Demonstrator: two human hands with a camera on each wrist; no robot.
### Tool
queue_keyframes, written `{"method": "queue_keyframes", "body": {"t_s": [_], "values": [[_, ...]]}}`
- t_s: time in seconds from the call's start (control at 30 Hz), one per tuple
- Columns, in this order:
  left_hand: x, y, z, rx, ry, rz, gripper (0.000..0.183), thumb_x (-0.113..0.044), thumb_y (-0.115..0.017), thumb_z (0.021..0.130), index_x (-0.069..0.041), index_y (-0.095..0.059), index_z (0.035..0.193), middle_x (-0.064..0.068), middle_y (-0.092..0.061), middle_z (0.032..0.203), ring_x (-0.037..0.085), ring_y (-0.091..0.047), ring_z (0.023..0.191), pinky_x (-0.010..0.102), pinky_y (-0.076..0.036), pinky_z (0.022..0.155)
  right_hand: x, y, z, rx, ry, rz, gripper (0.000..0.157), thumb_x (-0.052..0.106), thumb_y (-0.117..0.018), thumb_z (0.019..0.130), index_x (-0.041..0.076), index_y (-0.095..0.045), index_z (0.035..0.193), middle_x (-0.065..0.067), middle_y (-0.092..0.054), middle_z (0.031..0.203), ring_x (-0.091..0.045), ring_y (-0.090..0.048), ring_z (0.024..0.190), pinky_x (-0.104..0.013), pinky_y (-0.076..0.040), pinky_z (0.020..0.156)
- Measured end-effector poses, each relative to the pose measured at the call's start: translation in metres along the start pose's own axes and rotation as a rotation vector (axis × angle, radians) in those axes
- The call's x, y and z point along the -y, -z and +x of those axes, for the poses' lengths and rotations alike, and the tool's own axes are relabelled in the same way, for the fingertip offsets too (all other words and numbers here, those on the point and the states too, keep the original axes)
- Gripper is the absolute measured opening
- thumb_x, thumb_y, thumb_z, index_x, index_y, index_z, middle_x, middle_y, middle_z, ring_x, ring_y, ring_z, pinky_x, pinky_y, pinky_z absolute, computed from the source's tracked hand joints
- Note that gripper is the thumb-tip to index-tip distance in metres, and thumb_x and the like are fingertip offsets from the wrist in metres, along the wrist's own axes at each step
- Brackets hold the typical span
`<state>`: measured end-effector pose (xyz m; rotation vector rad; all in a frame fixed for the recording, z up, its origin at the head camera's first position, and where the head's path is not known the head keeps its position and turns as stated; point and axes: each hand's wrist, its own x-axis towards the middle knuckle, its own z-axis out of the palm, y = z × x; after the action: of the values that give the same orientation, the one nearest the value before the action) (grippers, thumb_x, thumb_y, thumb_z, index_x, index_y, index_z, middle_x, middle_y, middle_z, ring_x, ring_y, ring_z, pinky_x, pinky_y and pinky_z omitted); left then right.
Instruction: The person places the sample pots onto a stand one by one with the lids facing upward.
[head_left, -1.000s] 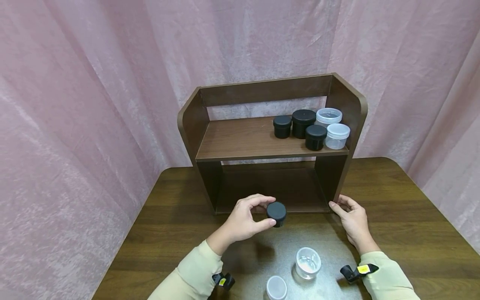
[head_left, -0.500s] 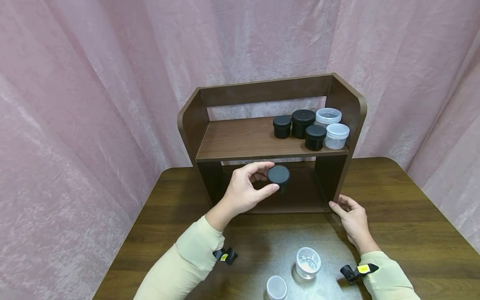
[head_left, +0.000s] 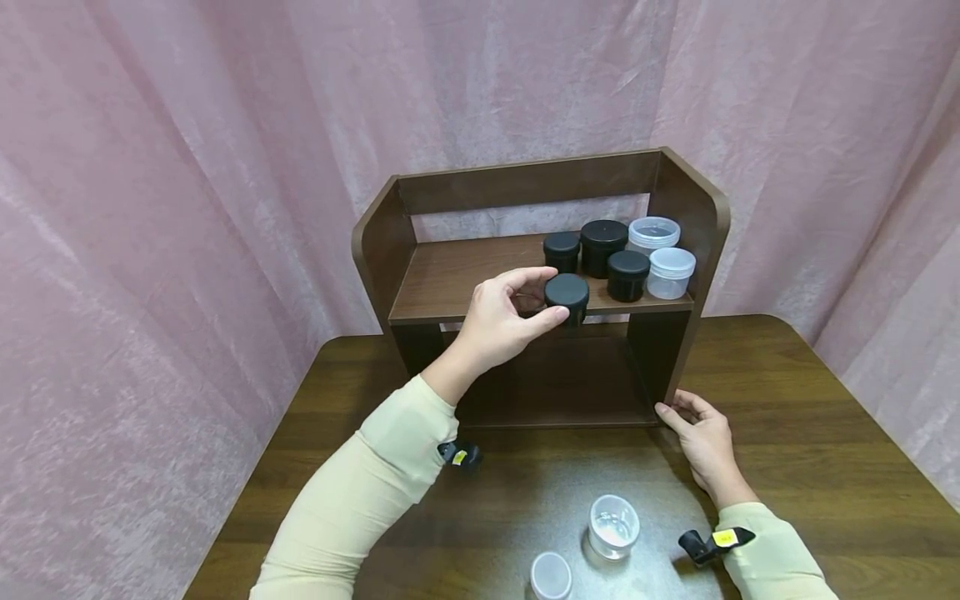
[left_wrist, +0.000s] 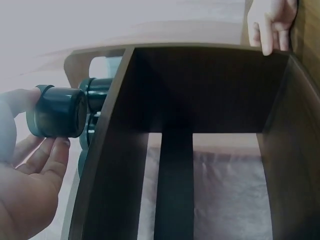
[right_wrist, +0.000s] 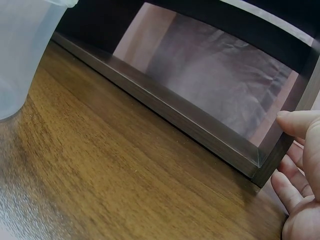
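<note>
My left hand (head_left: 501, 318) holds a small black lidded jar (head_left: 567, 298) between thumb and fingers. The jar is upright, just in front of the upper board's edge of the brown wooden shelf (head_left: 465, 279). Several jars stand at the right of that board: a small black jar (head_left: 561, 250), a larger black jar (head_left: 603, 248), another black jar (head_left: 627, 277) and two translucent jars, one of them a white-lidded jar (head_left: 671, 273). My right hand (head_left: 705, 442) grips the shelf's right side panel near its bottom corner, thumb at the front edge (right_wrist: 300, 122).
Two clear plastic jars stand on the wooden table (head_left: 300, 483) near its front: an upright jar (head_left: 613, 529) and a smaller lidded jar (head_left: 551, 575). A pink curtain (head_left: 225, 167) hangs behind. The shelf's lower compartment (head_left: 555, 375) lies below the left hand.
My left hand has lifted the black jar from low in front of the shelf up to the upper board's edge. My right hand stays at the side panel.
</note>
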<state>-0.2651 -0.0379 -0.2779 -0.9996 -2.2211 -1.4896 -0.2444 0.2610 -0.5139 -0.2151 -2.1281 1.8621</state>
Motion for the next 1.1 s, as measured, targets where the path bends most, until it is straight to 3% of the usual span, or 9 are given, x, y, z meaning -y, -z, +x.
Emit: {"method": "queue_keyframes", "body": {"t_s": [0.27,0.53,1.1], "values": [[0.003,0.004,0.029,0.032,0.117,0.115,0.048,-0.022,-0.076,0.083,-0.005,-0.062,0.126,0.006,-0.067,0.106,0.011,-0.067,0.087,0.022,-0.054,0.075,-0.003,-0.003,0.002,0.002,0.016,-0.015,0.05,0.024,-0.073,0.087,-0.004,-0.055,0.124,0.016,-0.058,0.1,0.0,-0.053,0.097,-0.009,-0.044,0.077],[0.009,0.0,0.042,0.047,0.194,0.086,0.047,-0.022,-0.076,0.084,-0.006,-0.062,0.127,0.006,-0.07,0.102,0.01,-0.067,0.087,0.021,-0.054,0.076,-0.003,-0.006,0.001,0.0,0.011,-0.013,0.05,0.023,-0.073,0.087,-0.005,-0.055,0.125,0.013,-0.057,0.101,-0.001,-0.053,0.097,-0.009,-0.044,0.077],[0.016,-0.015,0.043,0.069,0.151,0.117,0.05,-0.023,-0.074,0.086,-0.009,-0.059,0.132,0.005,-0.069,0.112,0.006,-0.067,0.09,0.019,-0.053,0.074,-0.003,0.001,-0.001,-0.005,0.006,-0.018,0.055,0.023,-0.074,0.086,-0.007,-0.053,0.127,0.017,-0.057,0.1,0.001,-0.053,0.095,-0.008,-0.045,0.076]]}}
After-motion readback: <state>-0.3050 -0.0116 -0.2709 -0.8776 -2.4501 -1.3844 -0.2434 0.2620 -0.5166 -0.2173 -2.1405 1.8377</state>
